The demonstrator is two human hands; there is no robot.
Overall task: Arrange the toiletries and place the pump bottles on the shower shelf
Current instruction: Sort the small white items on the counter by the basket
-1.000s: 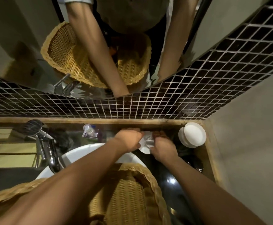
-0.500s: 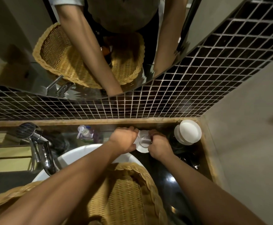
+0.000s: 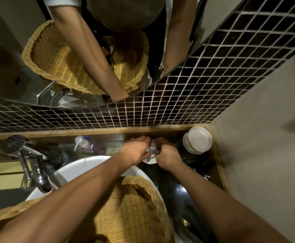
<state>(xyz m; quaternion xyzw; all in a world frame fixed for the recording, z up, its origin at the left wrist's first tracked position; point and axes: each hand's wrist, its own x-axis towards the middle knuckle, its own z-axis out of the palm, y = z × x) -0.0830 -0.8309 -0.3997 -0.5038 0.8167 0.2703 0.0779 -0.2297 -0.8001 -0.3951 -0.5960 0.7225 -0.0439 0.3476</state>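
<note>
My left hand (image 3: 136, 151) and my right hand (image 3: 167, 155) both grip a small white pump bottle (image 3: 152, 151) seen from above, at the back of the dark counter by the tiled wall. The hands cover most of it; only its clear top and white rim show between my fingers. A second pump bottle (image 3: 82, 142) with a clear spout and blue label stands to the left, behind the basin. A white round-lidded container (image 3: 197, 140) stands in the right corner.
A wicker basket (image 3: 125, 211) rests on the white basin (image 3: 73, 171) under my forearms. A chrome faucet (image 3: 38, 172) and shower head (image 3: 14, 143) are at left. A mirror above the black mosaic tiles (image 3: 178, 106) reflects me. A plain wall (image 3: 266, 155) closes the right side.
My hands have closed tighter around the white bottle, hiding more of it. The view has shifted slightly; the hands stay at the same spot.
</note>
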